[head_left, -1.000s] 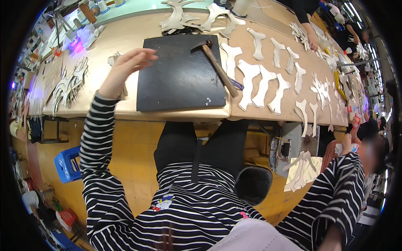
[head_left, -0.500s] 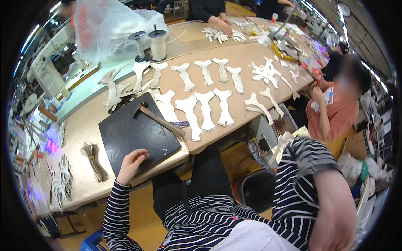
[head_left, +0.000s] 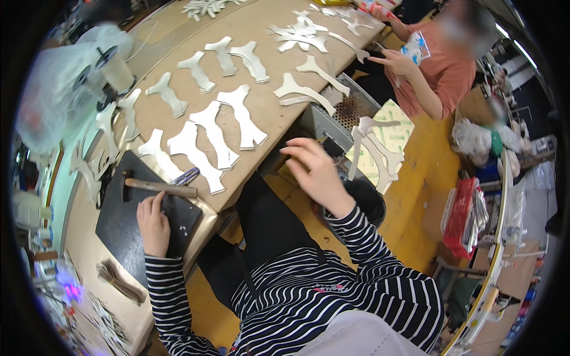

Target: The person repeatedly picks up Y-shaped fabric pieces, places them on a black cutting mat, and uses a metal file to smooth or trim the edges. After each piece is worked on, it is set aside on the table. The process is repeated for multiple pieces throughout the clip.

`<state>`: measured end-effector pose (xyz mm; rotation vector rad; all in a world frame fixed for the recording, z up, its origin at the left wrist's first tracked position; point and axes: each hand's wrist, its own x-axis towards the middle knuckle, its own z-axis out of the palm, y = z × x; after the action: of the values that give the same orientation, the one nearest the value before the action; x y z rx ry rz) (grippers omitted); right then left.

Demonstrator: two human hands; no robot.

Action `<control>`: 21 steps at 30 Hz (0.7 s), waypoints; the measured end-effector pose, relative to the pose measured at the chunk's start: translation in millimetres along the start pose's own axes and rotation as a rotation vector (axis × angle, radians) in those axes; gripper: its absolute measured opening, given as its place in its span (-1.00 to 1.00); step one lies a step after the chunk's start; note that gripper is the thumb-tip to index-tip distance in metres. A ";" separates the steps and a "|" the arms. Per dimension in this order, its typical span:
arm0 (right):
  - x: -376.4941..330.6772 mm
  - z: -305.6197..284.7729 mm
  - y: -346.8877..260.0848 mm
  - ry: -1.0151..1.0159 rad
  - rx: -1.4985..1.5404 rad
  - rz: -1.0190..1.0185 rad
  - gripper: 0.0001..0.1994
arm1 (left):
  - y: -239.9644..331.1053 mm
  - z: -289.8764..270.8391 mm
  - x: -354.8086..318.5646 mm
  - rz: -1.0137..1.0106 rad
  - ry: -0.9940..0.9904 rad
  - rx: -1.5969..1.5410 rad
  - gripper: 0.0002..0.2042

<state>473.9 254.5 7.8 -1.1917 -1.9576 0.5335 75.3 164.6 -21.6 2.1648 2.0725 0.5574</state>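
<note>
Reaching forward from a striped sleeve, the left hand (head_left: 153, 228) lies back-up over the black board (head_left: 127, 222), wrist nearly straight, its fingers slightly apart and pointing toward the handle of the hammer (head_left: 160, 187); the foremost fingertip is right at the wood, though I cannot tell whether it touches. The hammer rests across the board, head on the left and handle toward the right, with a purple slim tool (head_left: 187, 175) just beside the handle. The right hand (head_left: 317, 175) is raised off the front edge of the counter (head_left: 160, 62), elbow bent, forearm angled up and leftward; its fingers are apart, loosely bent, pointing left and clamped on nothing. White cut pieces (head_left: 215, 136) lie in rows beyond the hammer, and a bundle of strips (head_left: 120, 282) lies left of the board. Near the right hand, grey pieces (head_left: 380, 157) rest on a pale yellow sheet (head_left: 402, 132).
</note>
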 end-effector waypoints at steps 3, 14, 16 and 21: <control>-7.3 -52.1 62.6 0.033 -0.295 0.094 -0.63 | -8.3 -2.1 0.2 -0.090 -0.030 0.004 -0.43; -24.3 -139.6 213.0 -0.342 -0.725 0.663 0.33 | -17.9 -10.5 16.0 0.022 -0.084 0.047 -0.45; -23.8 -143.4 206.3 -0.350 -0.708 0.684 0.32 | -20.2 -10.5 17.7 0.024 -0.100 0.060 -0.43; 15.8 -128.6 201.4 -0.121 -0.444 0.420 0.18 | -19.8 -4.7 30.6 0.043 -0.134 0.050 -0.34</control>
<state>683.0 359.2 -43.7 -1.9138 -1.9930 0.3932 55.3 195.2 -17.4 2.2118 1.9960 0.3568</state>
